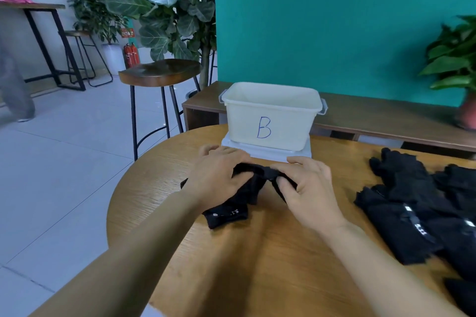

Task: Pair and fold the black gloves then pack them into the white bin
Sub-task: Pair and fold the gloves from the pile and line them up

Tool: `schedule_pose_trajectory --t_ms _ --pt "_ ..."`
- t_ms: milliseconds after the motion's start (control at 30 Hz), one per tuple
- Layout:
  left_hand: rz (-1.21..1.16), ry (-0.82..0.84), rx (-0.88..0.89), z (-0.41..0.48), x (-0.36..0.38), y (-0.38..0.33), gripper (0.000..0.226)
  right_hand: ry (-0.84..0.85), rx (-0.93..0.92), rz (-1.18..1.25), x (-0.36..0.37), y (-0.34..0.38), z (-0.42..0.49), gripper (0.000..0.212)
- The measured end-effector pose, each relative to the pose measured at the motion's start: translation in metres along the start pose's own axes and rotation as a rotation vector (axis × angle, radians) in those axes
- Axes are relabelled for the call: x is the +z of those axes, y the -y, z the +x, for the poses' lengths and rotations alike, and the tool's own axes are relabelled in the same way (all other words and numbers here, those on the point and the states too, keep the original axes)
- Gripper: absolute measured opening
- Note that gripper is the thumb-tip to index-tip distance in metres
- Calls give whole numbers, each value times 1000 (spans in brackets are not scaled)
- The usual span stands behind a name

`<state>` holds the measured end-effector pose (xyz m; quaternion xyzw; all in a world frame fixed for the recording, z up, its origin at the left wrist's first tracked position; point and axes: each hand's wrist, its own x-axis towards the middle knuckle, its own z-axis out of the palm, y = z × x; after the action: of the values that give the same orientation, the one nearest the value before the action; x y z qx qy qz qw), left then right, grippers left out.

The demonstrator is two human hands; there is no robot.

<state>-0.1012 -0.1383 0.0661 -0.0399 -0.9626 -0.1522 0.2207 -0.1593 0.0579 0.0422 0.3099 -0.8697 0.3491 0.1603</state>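
Folding is where we're at, mid-table. Our left hand [221, 175] and right hand [306, 188] are both down on one black glove bundle [226, 213] at the centre of the round wooden table [244, 278]. The fingers of both hands are curled into the fabric and pinch it between thumb and fingertips, left hand on the 9 o'clock side and right hand on the 3 o'clock side. A cuff end with white lettering sticks out toward 7 o'clock from under the left wrist. We honestly can't tell if that's one glove or a matched pair stacked, it's just a black lump from here.

The white bin [270, 121], with a blue "B" on its front, sits at 12 o'clock just past our knuckles, parked on what looks like its own lid [268, 153]. What we can see of its inside shows no gloves, though the bottom is hidden.

Over at 3 o'clock there's a loose pile of black gloves [412, 213] spilling toward the edge, all unfolded.

So our read is that it's early days. The first bundle is half-folded, nothing looks packed, and the whole pile has yet to be paired, folded and dropped in.
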Motion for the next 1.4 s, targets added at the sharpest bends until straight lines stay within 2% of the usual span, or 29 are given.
schedule_pose_trajectory --t_ms 100,167,233,367,433,533,667,867,1000,1100,1167,1267,1400 --pt "-97 -1 -15 -2 -15 -36 14 95 118 -10 -33 11 -19 47" --pt "-177 18 -9 -4 -22 -58 15 101 151 14 -50 19 -30 37" --pt "-340 112 -68 -7 -29 -76 16 50 172 94 -65 20 -35 10" --pt "-729 232 -199 -17 -34 -100 17 62 339 469 -104 23 -51 18" --pt "-801 250 -222 -24 -35 -112 16 80 367 558 -119 24 -60 19" --pt "-846 258 -267 -31 -33 -125 19 204 400 672 -130 19 -76 16" --pt "-825 312 -259 -39 -34 -133 17 249 404 652 -140 13 -87 8" --pt "-845 442 -198 -42 -38 -133 20 260 366 608 -148 6 -89 8" --pt "-812 325 -200 -34 -28 -136 14 258 358 512 -143 0 -81 10" --pt "-686 232 -156 -22 -13 -130 6 223 348 327 -131 -16 -67 23" --pt "-618 173 -124 -15 -5 -125 7 164 332 259 -127 -22 -59 11" --pt "-454 63 -50 -10 5 -117 8 42 160 104 -126 -23 -56 22" --pt "-206 40 124 -37 39 -100 11 87 -21 -150 -112 -33 -87 21"
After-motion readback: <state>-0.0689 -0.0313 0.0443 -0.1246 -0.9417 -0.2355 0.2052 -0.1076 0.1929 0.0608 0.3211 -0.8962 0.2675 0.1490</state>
